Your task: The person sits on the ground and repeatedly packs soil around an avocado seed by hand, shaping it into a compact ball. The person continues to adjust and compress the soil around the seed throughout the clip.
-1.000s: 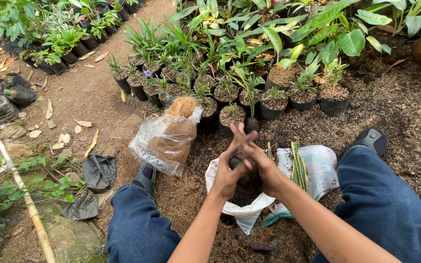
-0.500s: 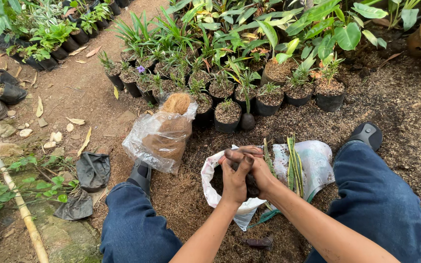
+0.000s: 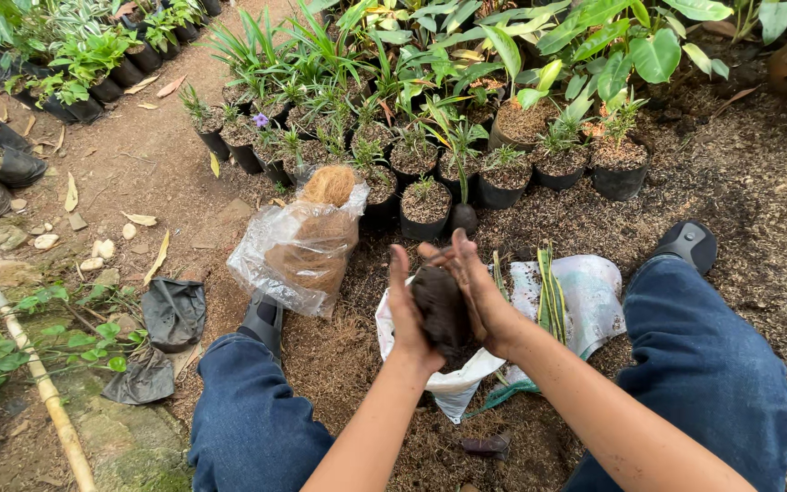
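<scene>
Dark soil clump (image 3: 440,308) is pressed between left hand (image 3: 409,310) and right hand (image 3: 482,296), fingers straight, not curled. Grip looks loose; it could crumble and spill past the white sack (image 3: 585,296).

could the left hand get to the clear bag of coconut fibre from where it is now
Probably yes: the clear bag stands open just left of the left hand with nothing between, though that hand is pressed on the dark soil-filled pot.

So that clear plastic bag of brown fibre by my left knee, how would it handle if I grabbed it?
The clear plastic bag would probably feel light for its bulk, since it holds loose, fluffy brown fibre. Its thin, crinkled film looks floppy, so it would likely sag and change shape. Its top stands open with fibre heaped above the rim, so tipping it may spill some.
</scene>
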